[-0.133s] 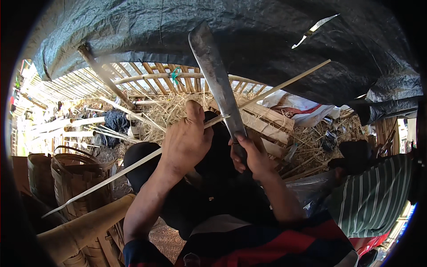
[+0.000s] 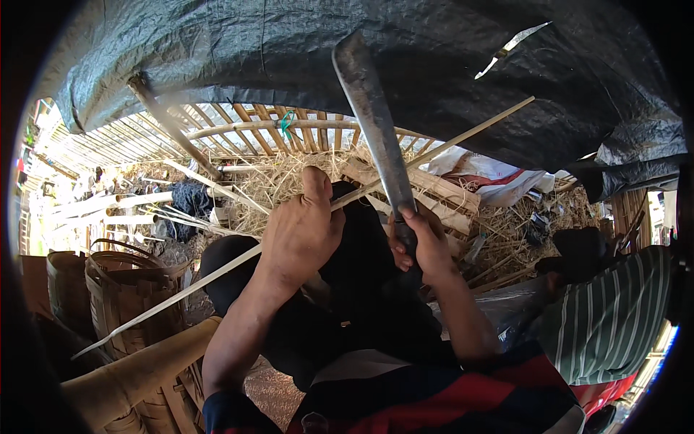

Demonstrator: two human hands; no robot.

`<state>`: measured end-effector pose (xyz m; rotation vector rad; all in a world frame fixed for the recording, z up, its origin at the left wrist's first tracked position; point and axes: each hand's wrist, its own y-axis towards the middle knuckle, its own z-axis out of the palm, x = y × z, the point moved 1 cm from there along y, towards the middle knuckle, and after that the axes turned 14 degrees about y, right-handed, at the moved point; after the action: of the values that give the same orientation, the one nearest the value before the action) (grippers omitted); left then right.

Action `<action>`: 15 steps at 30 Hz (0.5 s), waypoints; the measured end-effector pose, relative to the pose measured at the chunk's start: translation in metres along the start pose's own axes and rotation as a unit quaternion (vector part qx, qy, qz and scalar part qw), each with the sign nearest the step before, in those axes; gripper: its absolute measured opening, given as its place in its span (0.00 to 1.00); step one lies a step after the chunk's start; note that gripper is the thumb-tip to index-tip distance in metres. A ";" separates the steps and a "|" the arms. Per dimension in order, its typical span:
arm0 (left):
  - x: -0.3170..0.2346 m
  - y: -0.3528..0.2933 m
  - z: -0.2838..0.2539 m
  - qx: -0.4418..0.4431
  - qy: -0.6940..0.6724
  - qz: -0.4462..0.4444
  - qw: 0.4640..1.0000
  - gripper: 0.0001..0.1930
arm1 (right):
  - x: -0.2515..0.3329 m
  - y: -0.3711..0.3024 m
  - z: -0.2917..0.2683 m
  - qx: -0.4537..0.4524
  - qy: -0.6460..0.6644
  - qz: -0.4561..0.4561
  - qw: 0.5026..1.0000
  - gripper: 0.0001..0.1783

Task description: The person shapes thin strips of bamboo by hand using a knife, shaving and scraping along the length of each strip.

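Note:
A long, pale bamboo strip [image 2: 473, 132] slants across the view from lower left to upper right. Its middle is gripped in my left hand [image 2: 300, 235], the thumb lying along the top. My right hand [image 2: 426, 249] is closed around the dark handle of a machete [image 2: 379, 126]. The wide, worn blade points up and away from me and crosses the strip just right of my left hand. Whether the edge touches the strip I cannot tell. Below both hands are my dark-clothed knees [image 2: 231, 264].
Woven bamboo baskets [image 2: 134, 289] and a thick bamboo pole [image 2: 141, 372] are at my left. Shavings [image 2: 253, 177] and split bamboo pieces [image 2: 441, 206] cover the ground ahead. A dark tarp [image 2: 448, 65] hangs overhead before a slatted fence [image 2: 238, 130]. Striped green cloth [image 2: 607, 318] lies at right.
The machete and my right hand have shifted a little to the right along the strip. My left hand and the bamboo strip have barely moved.

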<state>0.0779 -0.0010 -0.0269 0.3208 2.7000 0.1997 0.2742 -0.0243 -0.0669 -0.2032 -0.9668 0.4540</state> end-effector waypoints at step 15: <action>-0.014 0.014 -0.062 -0.144 0.077 0.185 0.969 0.15 | 0.091 0.018 0.018 0.020 0.137 -0.330 0.934 0.06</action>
<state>0.0673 0.0030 0.0374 0.7429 2.6852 0.7443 0.2978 0.0326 0.0045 0.1006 -0.6951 -0.1733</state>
